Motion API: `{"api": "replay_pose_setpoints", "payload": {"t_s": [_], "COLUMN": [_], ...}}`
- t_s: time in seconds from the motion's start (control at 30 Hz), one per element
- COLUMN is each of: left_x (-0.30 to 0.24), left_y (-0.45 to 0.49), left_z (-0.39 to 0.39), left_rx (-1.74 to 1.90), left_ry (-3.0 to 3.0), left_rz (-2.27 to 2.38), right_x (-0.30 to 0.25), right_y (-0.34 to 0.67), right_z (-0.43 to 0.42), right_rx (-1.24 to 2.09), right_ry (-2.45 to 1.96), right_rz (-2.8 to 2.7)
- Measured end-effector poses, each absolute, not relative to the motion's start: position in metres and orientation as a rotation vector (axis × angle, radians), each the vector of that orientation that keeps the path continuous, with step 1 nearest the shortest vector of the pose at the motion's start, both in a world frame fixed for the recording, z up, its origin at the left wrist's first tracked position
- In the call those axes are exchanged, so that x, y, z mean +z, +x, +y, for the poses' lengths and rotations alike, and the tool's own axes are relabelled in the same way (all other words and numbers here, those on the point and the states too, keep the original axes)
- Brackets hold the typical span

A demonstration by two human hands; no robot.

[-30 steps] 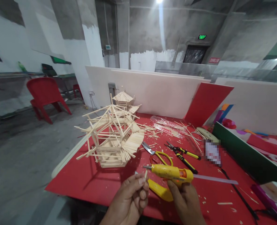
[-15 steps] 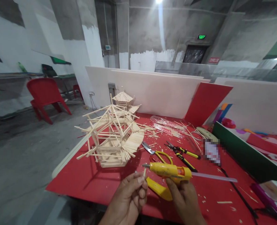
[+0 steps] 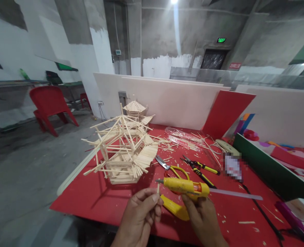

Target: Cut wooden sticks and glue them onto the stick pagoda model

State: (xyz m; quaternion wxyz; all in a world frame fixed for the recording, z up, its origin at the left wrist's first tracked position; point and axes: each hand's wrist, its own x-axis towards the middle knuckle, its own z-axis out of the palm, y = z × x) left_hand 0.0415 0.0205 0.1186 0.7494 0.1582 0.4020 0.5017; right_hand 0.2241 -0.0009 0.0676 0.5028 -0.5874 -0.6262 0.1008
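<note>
My left hand (image 3: 141, 216) pinches a short wooden stick (image 3: 158, 188) upright between thumb and fingertips. My right hand (image 3: 202, 218) grips a yellow hot glue gun (image 3: 185, 185), its metal nozzle pointing left and nearly touching the top of the stick. A clear glue rod (image 3: 235, 195) sticks out of the gun's back to the right. Beyond my hands stands a pavilion model made of wooden sticks (image 3: 123, 151) on the red table top (image 3: 95, 200).
Yellow-handled scissors (image 3: 171, 167) and yellow-black pliers (image 3: 199, 168) lie behind the glue gun. Loose sticks and a clear packet (image 3: 184, 136) lie farther back, near a smaller stick model (image 3: 135, 108). White boards (image 3: 167, 101) wall off the table. A red chair (image 3: 49, 104) stands at left.
The glue gun has risen slightly and its nozzle has come closer to the stick's tip. My left hand has lifted a little with the stick.
</note>
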Motion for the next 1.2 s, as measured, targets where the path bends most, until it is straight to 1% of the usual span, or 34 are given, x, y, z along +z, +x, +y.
{"api": "replay_pose_setpoints", "payload": {"t_s": [0.27, 0.43, 0.57, 0.67, 0.83, 0.93, 1.1, 1.2], "left_x": [0.121, 0.122, 0.120, 0.119, 0.119, 0.122, 0.121, 0.117], "left_y": [0.043, 0.043, 0.042, 0.041, 0.040, 0.039, 0.040, 0.041], "left_z": [0.019, 0.018, 0.017, 0.016, 0.016, 0.014, 0.013, 0.014], "left_rx": [1.106, 1.073, 1.056, 1.066, 1.051, 1.057, 1.082, 1.111], "left_ry": [0.394, 0.288, 0.226, 0.247, 0.255, 0.241, 0.271, 0.278], "left_rz": [0.891, 0.826, 0.810, 0.805, 0.826, 0.829, 0.844, 0.852], "right_x": [0.069, 0.074, 0.070, 0.067, 0.072, 0.074, 0.075, 0.077], "right_y": [0.224, 0.222, 0.222, 0.225, 0.224, 0.224, 0.228, 0.228], "right_z": [0.000, 0.000, -0.001, -0.001, 0.001, 0.002, -0.001, -0.002], "right_rx": [0.202, 0.264, 0.255, 0.277, 0.184, 0.190, 0.152, 0.150], "right_ry": [-1.446, -1.376, -1.409, -1.386, -1.411, -1.378, -1.491, -1.396], "right_rz": [-1.502, -1.530, -1.480, -1.562, -1.500, -1.552, -1.442, -1.542]}}
